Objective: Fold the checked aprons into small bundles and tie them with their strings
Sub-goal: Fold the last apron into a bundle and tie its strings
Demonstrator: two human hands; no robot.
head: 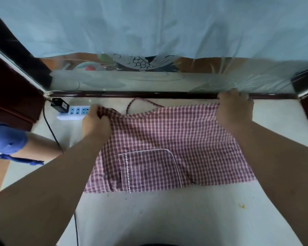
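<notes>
A red-and-white checked apron lies spread on the pale floor, its white-trimmed pocket facing up near the lower edge. My left hand grips the apron's far left corner in a bunch. At the far right corner, my right hand holds the cloth with curled fingers. The checked neck string loops out beyond the top edge, between my hands.
A white power strip with a black adapter and a black cable lies at the far left. A dark door sill and etched glass stand just beyond. Another person's leg and blue cloth are at the left.
</notes>
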